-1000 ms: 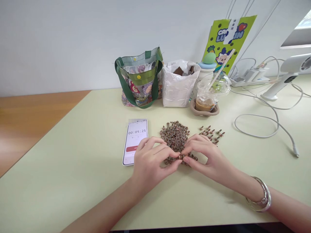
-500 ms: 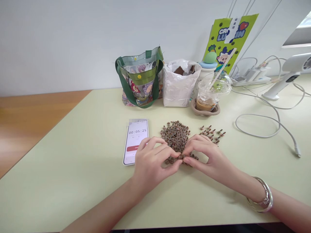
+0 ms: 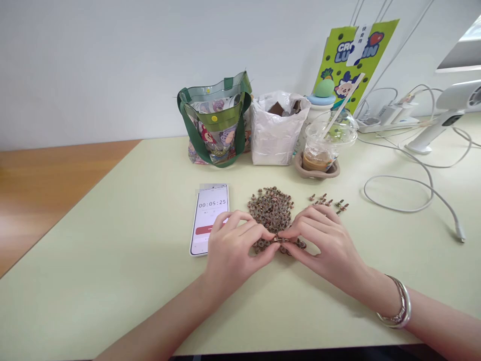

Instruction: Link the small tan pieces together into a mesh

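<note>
Fingertips of my left hand [image 3: 233, 248] and my right hand [image 3: 328, 245] meet over the near edge of a heap of small brownish metal screws [image 3: 270, 208]. Between them is a single screw [image 3: 277, 239], pinched from the left by thumb and forefinger. My right thumb and forefinger close on its other end; the tips partly hide it, so its fine detail does not show. Beyond my right knuckles lies a smaller, looser group of screws [image 3: 323, 199], partly covered by that hand.
A phone with a running timer [image 3: 212, 200] lies beside my left hand. Behind stand a green-handled clear bag [image 3: 214, 125], a white bag [image 3: 274, 140], and a plastic cup [image 3: 319, 150] in a cardboard holder. A white cable [image 3: 398, 178] and a fan [image 3: 432, 130] occupy the right.
My right hand has shifted slightly, its back rising and its wrist moving left, covering more of the loose screws. The fingertips of both hands stay together at the screw.
</note>
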The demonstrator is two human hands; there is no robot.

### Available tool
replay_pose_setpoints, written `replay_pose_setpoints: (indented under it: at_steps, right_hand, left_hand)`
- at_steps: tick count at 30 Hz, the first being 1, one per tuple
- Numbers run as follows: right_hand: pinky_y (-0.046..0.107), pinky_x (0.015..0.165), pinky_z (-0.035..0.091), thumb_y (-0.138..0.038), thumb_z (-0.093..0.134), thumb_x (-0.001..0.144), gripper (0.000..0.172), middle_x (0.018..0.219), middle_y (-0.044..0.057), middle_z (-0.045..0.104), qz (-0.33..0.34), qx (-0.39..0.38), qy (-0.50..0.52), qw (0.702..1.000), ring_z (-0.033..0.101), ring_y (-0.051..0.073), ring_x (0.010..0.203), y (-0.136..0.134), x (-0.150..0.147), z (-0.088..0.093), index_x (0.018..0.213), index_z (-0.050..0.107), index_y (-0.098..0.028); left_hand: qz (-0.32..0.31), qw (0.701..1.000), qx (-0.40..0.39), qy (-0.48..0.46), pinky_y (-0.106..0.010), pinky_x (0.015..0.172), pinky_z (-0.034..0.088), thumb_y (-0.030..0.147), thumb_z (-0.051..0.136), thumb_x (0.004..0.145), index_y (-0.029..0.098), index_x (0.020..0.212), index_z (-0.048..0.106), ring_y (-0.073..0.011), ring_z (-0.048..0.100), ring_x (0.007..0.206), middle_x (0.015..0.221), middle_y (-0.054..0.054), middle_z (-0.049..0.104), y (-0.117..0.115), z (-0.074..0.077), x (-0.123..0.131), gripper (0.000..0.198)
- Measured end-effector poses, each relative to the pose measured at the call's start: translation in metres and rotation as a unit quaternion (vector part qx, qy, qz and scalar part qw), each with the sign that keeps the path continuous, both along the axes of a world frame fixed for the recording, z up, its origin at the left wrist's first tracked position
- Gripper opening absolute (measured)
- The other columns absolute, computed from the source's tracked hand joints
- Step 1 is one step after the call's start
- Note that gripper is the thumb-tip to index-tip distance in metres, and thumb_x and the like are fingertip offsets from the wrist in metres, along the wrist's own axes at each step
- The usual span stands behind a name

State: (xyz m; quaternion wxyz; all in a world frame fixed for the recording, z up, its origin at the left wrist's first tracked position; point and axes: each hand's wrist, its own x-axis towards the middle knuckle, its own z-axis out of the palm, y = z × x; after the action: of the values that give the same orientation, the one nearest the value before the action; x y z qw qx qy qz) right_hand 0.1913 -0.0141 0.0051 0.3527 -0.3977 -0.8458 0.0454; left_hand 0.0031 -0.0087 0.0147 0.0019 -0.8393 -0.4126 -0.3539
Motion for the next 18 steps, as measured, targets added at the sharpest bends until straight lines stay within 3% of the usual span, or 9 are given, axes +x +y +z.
replay_pose_setpoints:
  at_steps: [6,12,18]
  right_hand:
    - [0.037,0.081,0.037,-0.02,0.058,0.08,0.005,0.071,-0.002,0.065,0.002,0.009,-0.003,1.0,0.056,0.015,0.073,0.001,0.0003,-0.0008,0.083,0.058,-0.024]
    - [0.037,0.08,0.036,-0.029,0.057,0.081,0.011,0.079,0.0,0.065,0.015,-0.066,-0.004,0.998,0.056,0.018,0.08,0.0021,0.0019,0.0014,0.091,0.057,-0.023]
    - [0.037,0.077,0.038,-0.023,0.05,0.086,0.006,0.076,0.0,0.064,0.031,-0.116,0.014,0.993,0.054,0.017,0.078,0.0012,0.0014,0.0038,0.084,0.056,-0.023]
  left_hand:
    - [0.003,1.0,-0.009,0.002,-0.033,0.075,0.035,0.024,0.064,0.073,0.024,0.068,0.062,-0.0158,0.059,0.074,0.063,0.008,0.066,0.0004,0.0002,0.0001,0.006]
    - [0.006,1.0,-0.001,-0.002,-0.033,0.075,0.036,0.024,0.064,0.074,0.023,0.07,0.062,-0.0158,0.058,0.075,0.064,0.008,0.065,0.0005,-0.0021,-0.0013,0.004]
    - [0.0,1.0,0.003,-0.009,-0.033,0.075,0.036,0.024,0.065,0.073,0.024,0.071,0.062,-0.0157,0.059,0.075,0.065,0.008,0.066,0.0,-0.0004,-0.0015,0.003]
